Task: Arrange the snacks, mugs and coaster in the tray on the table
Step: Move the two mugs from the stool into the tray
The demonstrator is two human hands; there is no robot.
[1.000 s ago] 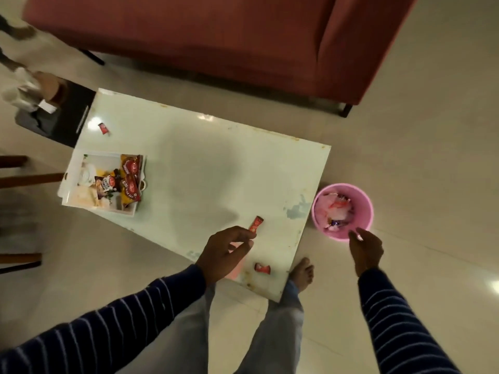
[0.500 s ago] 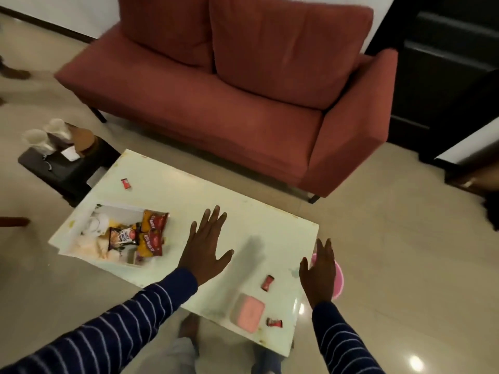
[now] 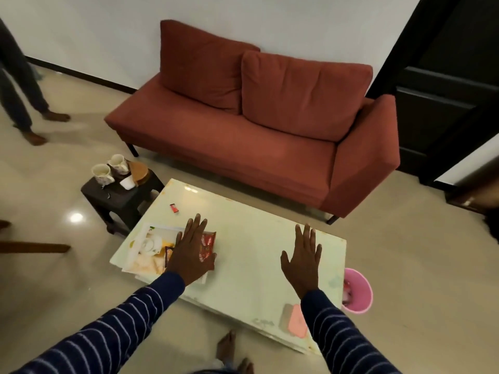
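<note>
A white printed tray (image 3: 147, 248) lies at the left end of the pale table (image 3: 251, 255), with red snack packets (image 3: 207, 245) along its right side. My left hand (image 3: 193, 252) hovers flat over those packets, fingers straight and spread, holding nothing. My right hand (image 3: 303, 261) is spread open above the table's right half, also holding nothing. Two white mugs (image 3: 110, 170) and a round wooden coaster (image 3: 139, 171) stand on a small dark stool (image 3: 121, 195) to the left of the table. A small red wrapper (image 3: 174, 208) lies near the table's far left corner.
A pink bin (image 3: 356, 291) with wrappers stands on the floor at the table's right end. A pink sponge (image 3: 295, 318) lies near the table's front edge. A red sofa (image 3: 256, 125) stands behind the table. Another person's legs (image 3: 21, 85) are at the far left. My bare feet (image 3: 229, 349) show below.
My view has lifted from the table towards the sofa. My left hand moved left over the tray's snack packets. My right hand rose from beside the bin to above the table.
</note>
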